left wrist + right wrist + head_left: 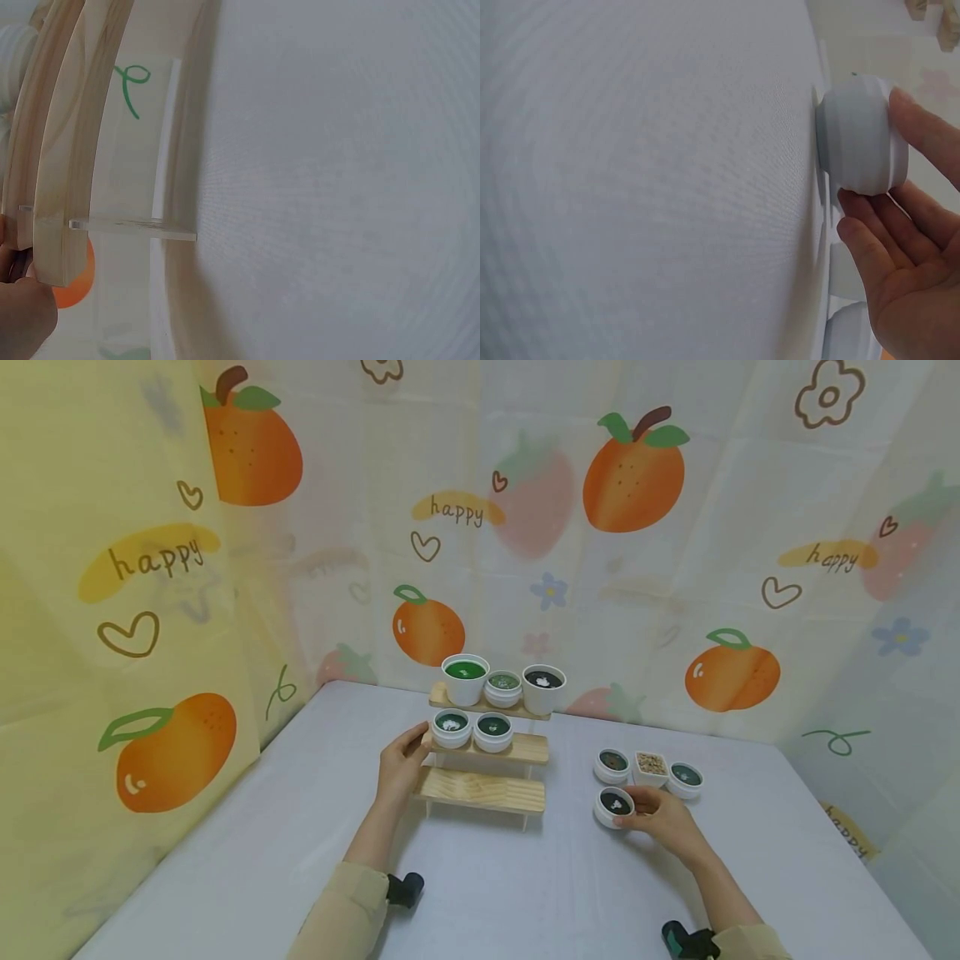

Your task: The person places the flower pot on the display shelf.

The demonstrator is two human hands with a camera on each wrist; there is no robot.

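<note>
At the left end of a three-tier wooden display stand (480, 790), my left hand (400, 770) grips the middle board. Its fingertips, close beside a white cup with dark green contents (452, 728), are partly hidden behind the board; in the left wrist view the fingers curl at the board's end. My right hand (666, 820) pinches a small round white pot (861, 135) with dark contents and a pale patch on top. The pot is upright, very near the tabletop; whether it touches cannot be told. Another dark green cup (493, 735) shares the middle board.
On the top board stand a bright green cup (465, 681), a low pale green pot (503, 690) and a dark-topped cup (543, 691). Behind my right hand are a brown-topped pot (612, 767), a square dish of grains (650, 769) and a green-topped pot (685, 780).
</note>
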